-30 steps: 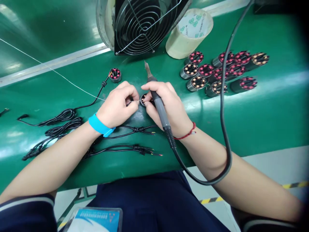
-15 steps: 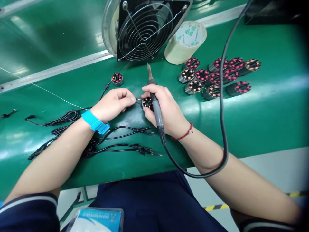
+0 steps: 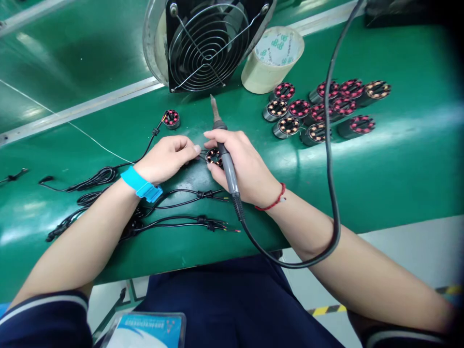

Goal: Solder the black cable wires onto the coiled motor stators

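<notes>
My right hand (image 3: pixel 241 166) is closed around a soldering iron (image 3: pixel 228 166), whose tip points away from me toward the fan. Thumb and fingertips of that same hand also steady a small motor stator (image 3: pixel 213 157) with copper coils, partly covered by the hand and iron. Just left of it, my left hand (image 3: pixel 172 157) is closed in a pinch on the thin wires (image 3: pixel 203 153) of a black cable; their ends by the stator are hard to make out. Another stator (image 3: pixel 171 119) with red coils and a wired cable stands beyond my left hand.
A fan with a wire guard (image 3: pixel 206 58) stands at the back, beside a tape roll (image 3: pixel 268 60). Several stators (image 3: pixel 319 113) are grouped at the right. Black cables (image 3: pixel 181 222) lie near the front edge and under my left arm. The iron's cord (image 3: pixel 331 169) loops over my right forearm.
Both hands stay together at the stator with the iron still held. The wires by my left fingertips have shifted slightly against the stator. The whole view has moved a little.
</notes>
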`<state>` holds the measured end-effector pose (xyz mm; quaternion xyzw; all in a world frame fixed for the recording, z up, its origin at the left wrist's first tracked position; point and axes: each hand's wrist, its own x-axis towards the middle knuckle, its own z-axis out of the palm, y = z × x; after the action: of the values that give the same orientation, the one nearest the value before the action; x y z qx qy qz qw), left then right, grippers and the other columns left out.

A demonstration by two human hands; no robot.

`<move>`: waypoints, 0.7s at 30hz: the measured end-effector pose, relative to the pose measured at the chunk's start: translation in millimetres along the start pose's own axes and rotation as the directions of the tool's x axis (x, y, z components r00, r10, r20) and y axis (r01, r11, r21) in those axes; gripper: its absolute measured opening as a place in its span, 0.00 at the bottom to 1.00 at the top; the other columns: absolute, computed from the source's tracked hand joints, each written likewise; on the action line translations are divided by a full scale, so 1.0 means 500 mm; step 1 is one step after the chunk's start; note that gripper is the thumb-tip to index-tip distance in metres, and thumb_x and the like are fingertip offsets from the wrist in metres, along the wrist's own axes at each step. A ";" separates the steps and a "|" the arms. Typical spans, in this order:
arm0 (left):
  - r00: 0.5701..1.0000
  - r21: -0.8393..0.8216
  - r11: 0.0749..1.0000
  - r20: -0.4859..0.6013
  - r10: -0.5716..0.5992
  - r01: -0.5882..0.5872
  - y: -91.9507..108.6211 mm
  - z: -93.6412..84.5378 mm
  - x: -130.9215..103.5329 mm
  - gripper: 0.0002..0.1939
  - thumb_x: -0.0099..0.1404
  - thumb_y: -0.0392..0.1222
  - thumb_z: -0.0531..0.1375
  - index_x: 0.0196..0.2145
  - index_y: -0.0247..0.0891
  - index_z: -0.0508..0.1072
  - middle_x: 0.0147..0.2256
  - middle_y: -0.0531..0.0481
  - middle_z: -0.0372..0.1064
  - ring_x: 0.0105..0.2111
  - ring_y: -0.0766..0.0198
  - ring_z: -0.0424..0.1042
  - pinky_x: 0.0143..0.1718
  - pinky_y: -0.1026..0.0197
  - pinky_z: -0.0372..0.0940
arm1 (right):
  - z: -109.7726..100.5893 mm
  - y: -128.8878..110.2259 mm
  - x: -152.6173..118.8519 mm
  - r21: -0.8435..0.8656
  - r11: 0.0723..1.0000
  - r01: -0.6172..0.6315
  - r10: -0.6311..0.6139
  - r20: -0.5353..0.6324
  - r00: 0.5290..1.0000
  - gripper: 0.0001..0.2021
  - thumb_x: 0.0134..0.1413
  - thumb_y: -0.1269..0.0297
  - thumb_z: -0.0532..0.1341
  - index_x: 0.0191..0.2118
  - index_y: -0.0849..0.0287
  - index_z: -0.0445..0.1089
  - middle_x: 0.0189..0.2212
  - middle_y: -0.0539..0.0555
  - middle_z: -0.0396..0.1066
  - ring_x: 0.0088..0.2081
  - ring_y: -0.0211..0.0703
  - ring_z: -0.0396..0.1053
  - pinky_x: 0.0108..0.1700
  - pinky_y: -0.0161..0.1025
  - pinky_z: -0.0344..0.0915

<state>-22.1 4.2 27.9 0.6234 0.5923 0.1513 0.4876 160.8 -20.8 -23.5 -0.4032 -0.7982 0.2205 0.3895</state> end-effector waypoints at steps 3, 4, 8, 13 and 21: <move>0.999 -0.017 0.999 0.010 -0.040 0.040 0.007 0.000 -0.002 0.10 0.60 0.40 0.58 0.24 0.33 0.71 0.19 0.57 0.59 0.21 0.72 0.54 0.27 0.65 0.52 | 0.001 0.001 0.001 0.010 1.000 0.022 -0.022 -0.013 1.000 0.24 0.51 0.72 0.58 0.56 0.61 0.62 0.43 0.56 0.75 0.45 0.49 0.68 0.51 0.48 0.67; 0.998 -0.031 0.998 0.009 -0.054 0.055 0.007 0.001 -0.002 0.09 0.59 0.39 0.58 0.23 0.33 0.71 0.18 0.57 0.59 0.21 0.72 0.54 0.26 0.65 0.51 | 0.002 0.002 0.002 0.010 1.000 0.027 -0.027 -0.017 0.999 0.23 0.51 0.72 0.58 0.56 0.60 0.62 0.42 0.55 0.75 0.45 0.48 0.68 0.51 0.47 0.67; 0.994 -0.158 0.983 0.067 -0.084 0.093 0.006 0.004 -0.002 0.08 0.58 0.38 0.57 0.24 0.33 0.73 0.20 0.55 0.63 0.20 0.73 0.54 0.24 0.66 0.50 | 0.005 0.001 0.005 -0.006 1.000 0.021 -0.021 -0.036 0.999 0.19 0.54 0.71 0.57 0.53 0.57 0.63 0.37 0.51 0.75 0.40 0.47 0.69 0.47 0.46 0.67; 0.984 -0.060 0.998 0.176 0.009 0.001 0.001 0.003 -0.006 0.07 0.59 0.39 0.58 0.27 0.33 0.73 0.24 0.53 0.67 0.23 0.71 0.61 0.25 0.66 0.55 | 0.009 -0.002 0.006 0.015 1.000 -0.019 0.020 -0.077 0.997 0.15 0.56 0.71 0.57 0.50 0.56 0.65 0.34 0.50 0.75 0.39 0.46 0.70 0.44 0.44 0.67; 0.926 0.398 0.905 -0.263 0.270 -0.151 -0.018 -0.011 0.003 0.08 0.61 0.35 0.54 0.25 0.35 0.69 0.27 0.51 0.69 0.31 0.64 0.66 0.36 0.61 0.58 | -0.001 0.001 0.007 0.135 0.982 -0.131 0.146 -0.107 0.984 0.22 0.54 0.73 0.58 0.55 0.55 0.63 0.40 0.51 0.75 0.45 0.45 0.70 0.53 0.46 0.67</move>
<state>-31.2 6.3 23.2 0.7332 0.6078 0.1857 0.2419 160.1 -17.5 -22.0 -0.4443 -0.7284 0.2735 0.4441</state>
